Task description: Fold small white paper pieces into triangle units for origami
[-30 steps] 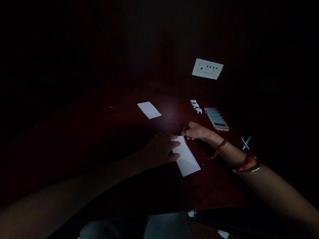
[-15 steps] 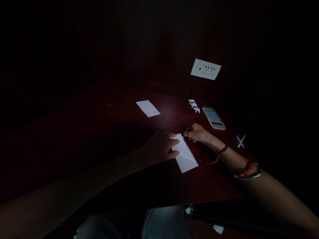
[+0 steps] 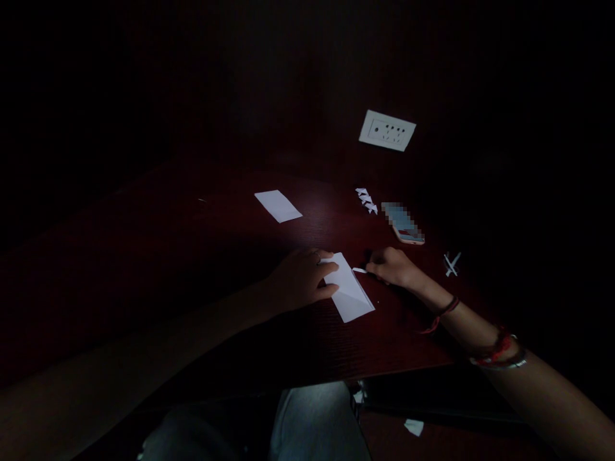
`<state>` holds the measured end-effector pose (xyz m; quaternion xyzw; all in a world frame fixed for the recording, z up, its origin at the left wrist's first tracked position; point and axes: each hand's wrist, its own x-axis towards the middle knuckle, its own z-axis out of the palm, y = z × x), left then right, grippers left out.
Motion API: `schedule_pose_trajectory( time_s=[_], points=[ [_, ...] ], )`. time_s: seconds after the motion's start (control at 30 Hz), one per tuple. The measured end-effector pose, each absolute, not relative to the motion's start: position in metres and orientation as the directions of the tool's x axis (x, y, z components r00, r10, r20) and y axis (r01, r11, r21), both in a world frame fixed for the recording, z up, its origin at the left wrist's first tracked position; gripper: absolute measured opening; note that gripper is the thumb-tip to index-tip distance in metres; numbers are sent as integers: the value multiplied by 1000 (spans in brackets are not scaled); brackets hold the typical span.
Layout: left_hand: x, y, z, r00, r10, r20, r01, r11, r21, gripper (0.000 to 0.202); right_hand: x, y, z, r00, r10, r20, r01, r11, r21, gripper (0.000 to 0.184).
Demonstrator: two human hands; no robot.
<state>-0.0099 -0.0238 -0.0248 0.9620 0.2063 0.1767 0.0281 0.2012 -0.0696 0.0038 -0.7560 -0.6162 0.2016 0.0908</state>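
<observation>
A folded white sheet of paper [image 3: 350, 296] lies on the dark red table. My left hand [image 3: 302, 276] rests on its left side, fingers apart and pressing it against the tabletop. Along the sheet's right edge runs a narrow crease or layered edge. From near that edge a thin white paper strip [image 3: 359, 270] reaches out to the right. My right hand [image 3: 391, 266] pinches the strip's far end between closed fingers. Whether the strip is still joined to the sheet cannot be made out.
Another white paper [image 3: 278, 206] lies farther back. Several small folded paper pieces [image 3: 366, 200] sit beside a phone [image 3: 403, 223]. Crossed white strips [image 3: 451, 263] lie at the right. A socket plate [image 3: 387, 130] is on the wall. A paper scrap [image 3: 414, 427] lies below the table.
My right hand has moved right, away from the sheet, and more of the white strip now shows between them. My left hand stays on the sheet. The whole view has shifted slightly.
</observation>
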Motion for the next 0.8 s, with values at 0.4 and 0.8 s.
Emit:
schedule_pose_trajectory(
  time_s=[0.4,0.8],
  points=[
    [-10,-25,-31,817,440,374,430,-895,114,35,220,-104,2,214,959,-187,897,-268,-351,18],
    [-11,-25,-36,716,563,412,587,-805,80,31,240,-137,4,256,948,-187,908,-302,-292,16]
  ],
)
